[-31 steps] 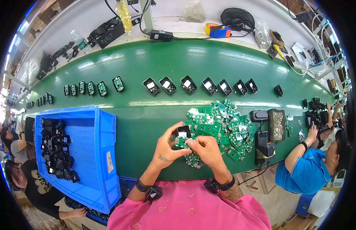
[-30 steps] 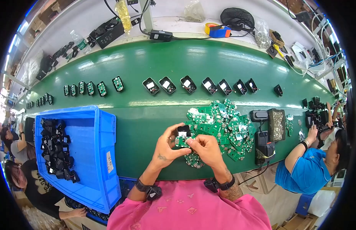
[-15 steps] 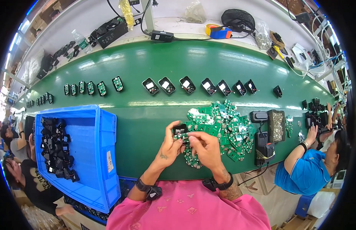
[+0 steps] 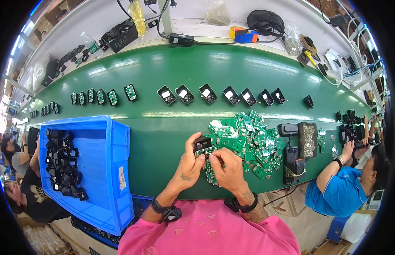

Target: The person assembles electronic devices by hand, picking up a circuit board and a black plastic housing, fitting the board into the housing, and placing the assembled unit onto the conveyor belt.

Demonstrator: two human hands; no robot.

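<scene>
My left hand (image 4: 187,168) is closed around a small open black plastic case (image 4: 202,143), held just above the bench in front of me. Across the near side of that case lies a small green circuit board (image 4: 205,151), with my left thumb against it. My right hand (image 4: 229,169) pinches at the board's right end with thumb and forefinger; the exact grip is partly hidden by the fingers. Right beside both hands spreads a heap of loose green circuit boards (image 4: 252,144).
Beyond my hands stand open black cases (image 4: 207,94) in a row; farther left, cases with boards fitted (image 4: 130,92). A blue crate (image 4: 121,148) of black parts sits left. A black charger-like device (image 4: 294,163) and a tray (image 4: 307,140) stand right. Co-workers occupy both sides.
The black case and board have tilted and now show more of the case's dark inside. My right fingers have drawn closer to my left thumb. At the left, a co-worker has leaned over.
</scene>
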